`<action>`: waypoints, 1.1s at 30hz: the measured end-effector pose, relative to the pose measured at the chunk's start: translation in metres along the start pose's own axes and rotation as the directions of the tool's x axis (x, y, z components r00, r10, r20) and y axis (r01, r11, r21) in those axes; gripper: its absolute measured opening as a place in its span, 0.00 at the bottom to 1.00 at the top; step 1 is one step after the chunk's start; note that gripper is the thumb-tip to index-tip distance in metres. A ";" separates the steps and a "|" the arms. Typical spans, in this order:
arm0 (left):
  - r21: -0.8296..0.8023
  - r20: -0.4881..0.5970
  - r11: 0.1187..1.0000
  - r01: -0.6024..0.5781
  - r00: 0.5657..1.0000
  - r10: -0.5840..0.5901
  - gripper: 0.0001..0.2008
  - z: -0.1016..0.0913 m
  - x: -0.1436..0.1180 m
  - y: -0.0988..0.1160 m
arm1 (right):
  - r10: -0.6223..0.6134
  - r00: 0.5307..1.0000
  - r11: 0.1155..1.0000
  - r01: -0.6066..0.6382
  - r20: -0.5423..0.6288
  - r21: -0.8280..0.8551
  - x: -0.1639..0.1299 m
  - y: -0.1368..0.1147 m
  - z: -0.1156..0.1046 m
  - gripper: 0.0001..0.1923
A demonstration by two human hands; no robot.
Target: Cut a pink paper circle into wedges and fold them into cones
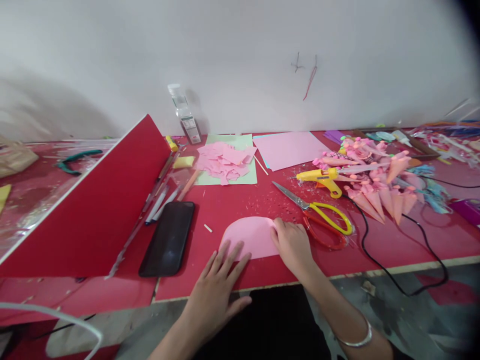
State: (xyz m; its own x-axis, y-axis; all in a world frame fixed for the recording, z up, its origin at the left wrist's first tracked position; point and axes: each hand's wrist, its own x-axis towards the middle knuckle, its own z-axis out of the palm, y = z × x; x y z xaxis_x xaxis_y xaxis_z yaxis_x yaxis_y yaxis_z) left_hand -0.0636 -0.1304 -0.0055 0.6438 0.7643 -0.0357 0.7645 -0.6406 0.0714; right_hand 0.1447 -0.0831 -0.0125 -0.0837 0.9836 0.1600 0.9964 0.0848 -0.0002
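Observation:
A pink paper piece (252, 235) with a rounded far edge lies on the red tabletop before me. My left hand (221, 272) rests with fingers spread over the paper's near left corner. At the paper's right side, my right hand (294, 245) is closed, thumb and fingers pinching its edge. Just right of that hand lie open-bladed scissors (311, 206) with one yellow and one red handle. Beyond the scissors is a yellow glue gun (318, 177). To the left of the paper lies a black phone (167, 240).
A red board (101, 200) leans at the left. Behind are a clear bottle (185, 115), torn pink scraps (227, 162) and pink sheets (290, 148). Several pink paper cones (382, 197) pile up at the right, near a black cord (363, 235). The table's front edge (375, 272) runs close to me.

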 end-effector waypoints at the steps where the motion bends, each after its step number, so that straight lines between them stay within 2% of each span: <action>1: 0.023 -0.015 1.000 -0.004 1.000 0.004 0.34 0.000 -0.004 -0.003 | 0.001 1.000 1.000 -0.001 0.001 0.000 0.000 0.000 0.000 0.06; 7: 0.124 -0.080 0.992 0.006 0.997 0.004 0.31 -0.001 -0.025 -0.019 | -0.001 1.000 1.000 0.001 0.007 -0.001 0.001 0.000 0.000 0.06; 10: 0.142 -0.074 0.990 0.016 0.997 -0.006 0.30 -0.003 -0.029 -0.021 | -0.022 0.998 1.000 0.022 -0.061 0.005 0.000 0.000 -0.005 0.10; 13: 0.154 -0.081 0.988 0.015 0.997 -0.002 0.31 -0.004 -0.030 -0.020 | -0.193 0.970 0.977 0.204 -0.150 0.065 -0.008 -0.007 -0.014 0.19; 16: 0.169 -0.104 0.986 0.011 0.995 0.007 0.31 -0.005 -0.029 -0.019 | -0.461 0.880 0.844 0.476 -0.117 0.247 -0.026 -0.021 -0.018 0.20; 17: 0.175 -0.105 0.985 0.007 0.994 0.011 0.31 -0.004 -0.028 -0.019 | -0.532 0.843 0.790 0.530 -0.086 0.308 -0.033 -0.026 -0.018 0.23; 18: 0.183 -0.102 0.983 0.004 0.995 0.015 0.31 -0.004 -0.028 -0.019 | -0.558 0.827 0.764 0.545 -0.072 0.345 -0.038 -0.031 -0.018 0.27; 20: 0.196 -0.092 0.981 -0.004 0.996 0.022 0.31 -0.003 -0.028 -0.020 | -0.557 0.829 0.757 0.531 -0.049 0.381 -0.047 -0.037 -0.015 0.33; 22: 0.201 -0.083 0.980 -0.010 0.996 0.027 0.30 -0.003 -0.028 -0.021 | -0.536 0.844 0.768 0.502 -0.030 0.398 -0.050 -0.038 -0.013 0.33; 27: 0.198 -0.116 0.980 0.019 0.993 0.004 0.26 -0.008 -0.031 -0.020 | -0.535 0.844 0.758 0.500 -0.038 0.419 -0.048 -0.024 -0.014 0.28; 33: 0.188 -0.096 0.982 0.023 0.995 -0.005 0.25 -0.011 -0.034 -0.020 | -0.437 0.896 0.816 0.432 -0.079 0.385 -0.054 0.005 -0.016 0.22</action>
State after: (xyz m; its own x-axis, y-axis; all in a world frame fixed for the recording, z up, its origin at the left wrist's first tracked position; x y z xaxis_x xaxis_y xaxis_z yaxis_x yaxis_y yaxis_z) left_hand -0.1013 -0.1424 0.0054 0.6343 0.7708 0.0603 0.7713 -0.6254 -0.1183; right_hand 0.1542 -0.1379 -0.0054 -0.5092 0.8318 0.2213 0.7715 0.5550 -0.3111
